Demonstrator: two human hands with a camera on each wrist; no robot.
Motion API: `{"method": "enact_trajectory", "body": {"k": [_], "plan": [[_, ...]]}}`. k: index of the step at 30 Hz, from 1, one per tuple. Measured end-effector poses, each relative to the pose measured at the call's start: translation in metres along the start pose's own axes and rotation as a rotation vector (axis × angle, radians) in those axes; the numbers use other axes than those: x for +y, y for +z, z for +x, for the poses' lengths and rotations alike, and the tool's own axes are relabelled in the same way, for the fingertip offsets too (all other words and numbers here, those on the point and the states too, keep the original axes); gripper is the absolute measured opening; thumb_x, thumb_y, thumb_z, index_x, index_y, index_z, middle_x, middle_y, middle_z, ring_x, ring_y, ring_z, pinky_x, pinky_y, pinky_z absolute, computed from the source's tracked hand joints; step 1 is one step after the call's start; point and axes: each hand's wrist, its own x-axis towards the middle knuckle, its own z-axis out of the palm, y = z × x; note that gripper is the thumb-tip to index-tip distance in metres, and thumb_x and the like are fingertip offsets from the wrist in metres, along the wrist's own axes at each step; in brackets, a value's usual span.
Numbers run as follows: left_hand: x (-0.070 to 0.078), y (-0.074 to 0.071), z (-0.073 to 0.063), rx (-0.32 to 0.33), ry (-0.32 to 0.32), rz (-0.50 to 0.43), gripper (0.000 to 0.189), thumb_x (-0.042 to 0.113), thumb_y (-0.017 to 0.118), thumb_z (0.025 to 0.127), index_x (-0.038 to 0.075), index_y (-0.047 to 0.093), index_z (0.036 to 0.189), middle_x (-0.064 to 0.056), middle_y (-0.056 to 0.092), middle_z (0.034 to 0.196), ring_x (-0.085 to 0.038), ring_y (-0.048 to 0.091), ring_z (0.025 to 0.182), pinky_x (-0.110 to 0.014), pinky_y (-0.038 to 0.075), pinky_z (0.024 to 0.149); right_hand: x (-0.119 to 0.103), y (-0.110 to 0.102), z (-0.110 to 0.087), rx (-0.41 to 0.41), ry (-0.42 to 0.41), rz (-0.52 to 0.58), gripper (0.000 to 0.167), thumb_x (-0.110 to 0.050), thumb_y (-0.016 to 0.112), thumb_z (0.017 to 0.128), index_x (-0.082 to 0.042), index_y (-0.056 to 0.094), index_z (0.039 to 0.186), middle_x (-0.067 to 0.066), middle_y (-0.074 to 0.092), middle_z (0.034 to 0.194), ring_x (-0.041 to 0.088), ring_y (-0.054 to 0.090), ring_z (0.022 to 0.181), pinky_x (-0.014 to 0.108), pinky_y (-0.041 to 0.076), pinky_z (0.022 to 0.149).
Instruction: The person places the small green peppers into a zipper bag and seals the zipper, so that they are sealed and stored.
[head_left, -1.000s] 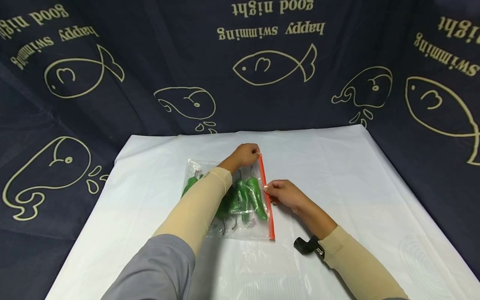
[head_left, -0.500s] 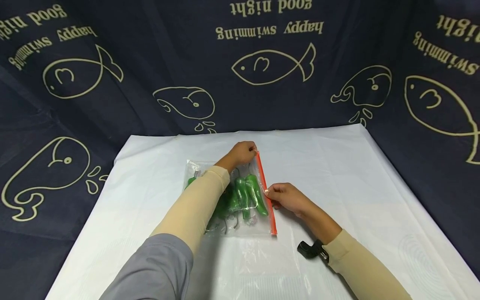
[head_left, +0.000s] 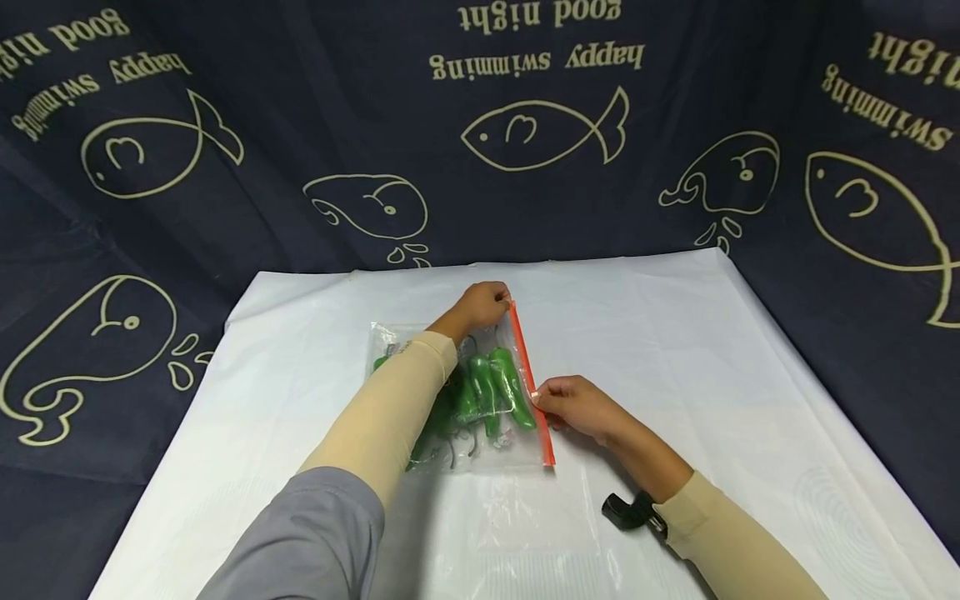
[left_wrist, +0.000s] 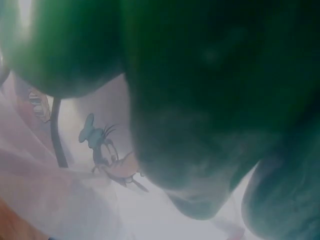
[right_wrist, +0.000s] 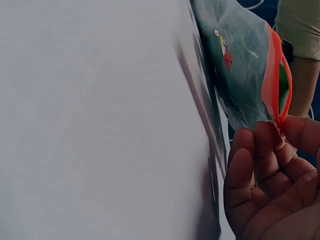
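Note:
A clear zip bag (head_left: 491, 454) with a red zip strip (head_left: 522, 346) lies on the white cloth. Green peppers (head_left: 512, 387) fill it; in the left wrist view, peppers (left_wrist: 200, 100) loom close through the plastic. My left hand (head_left: 483, 306) pinches the strip's far end, its forearm crossing over the bag and hiding part of it. Partway down the strip, the thumb and fingers of my right hand (head_left: 573, 404) pinch the zip at a small white slider (head_left: 535, 396). Beyond those fingers, in the right wrist view, the red strips (right_wrist: 275, 75) stand apart with green showing between them.
A white cloth (head_left: 675, 350) covers the table. Dark blue curtains (head_left: 360, 100) with printed fish and whales stand behind and at both sides. A black camera mount (head_left: 630, 510) sits on the right wrist, just over the cloth.
My right hand has slid along the red zip toward the near end, with the white slider. The left hand stays at the far corner, shifted slightly left and away.

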Motion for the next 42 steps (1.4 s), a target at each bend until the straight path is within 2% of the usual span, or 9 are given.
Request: {"method": "enact_trajectory", "body": {"k": [13,22,27,33,42], "plan": [[-0.003,-0.001,0.001,-0.009,-0.007,0.031,0.017,0.018,0.050,0.101,0.010,0.059,0.089,-0.003,0.054,0.081,-0.017,0.049,0.073,-0.027,0.040,0.061,0.001,0.002,-0.014,-0.054,-0.027,-0.058,0.021,-0.017,0.062,0.096,-0.001,0.065,0.083,0.004,0.053,0.067,0.017,0.046,0.063,0.027,0.040,0.059],[-0.004,0.000,0.001,-0.008,0.008,0.051,0.017,0.016,0.049,0.100,0.009,0.060,0.090,-0.003,0.055,0.082,-0.017,0.050,0.076,-0.027,0.040,0.063,0.002,-0.002,-0.018,-0.192,-0.050,-0.061,0.025,-0.016,0.060,0.097,0.002,0.061,0.080,0.007,0.058,0.073,0.019,0.053,0.069,0.029,0.045,0.062],[-0.005,0.000,0.002,-0.009,0.007,0.048,0.017,0.017,0.049,0.100,0.010,0.060,0.089,-0.003,0.055,0.082,-0.018,0.050,0.075,-0.027,0.040,0.063,0.004,-0.004,-0.020,-0.253,-0.073,-0.075,0.027,-0.016,0.060,0.098,0.005,0.061,0.081,0.011,0.057,0.074,0.018,0.050,0.069,0.030,0.045,0.063],[-0.005,-0.001,0.002,0.000,0.003,0.032,0.018,0.018,0.050,0.101,0.009,0.060,0.088,-0.004,0.055,0.081,-0.018,0.050,0.075,-0.028,0.041,0.063,0.003,-0.006,-0.024,-0.273,-0.087,-0.091,0.024,-0.014,0.060,0.097,0.005,0.062,0.081,0.011,0.055,0.073,0.017,0.047,0.067,0.030,0.044,0.062],[-0.004,-0.003,-0.001,0.006,-0.017,0.042,0.020,0.019,0.047,0.101,0.008,0.059,0.089,-0.005,0.054,0.082,-0.020,0.050,0.076,-0.029,0.040,0.065,0.002,-0.007,-0.028,-0.293,-0.092,-0.148,0.020,-0.015,0.062,0.095,-0.002,0.066,0.080,0.008,0.058,0.073,0.017,0.048,0.067,0.030,0.047,0.063]]}}
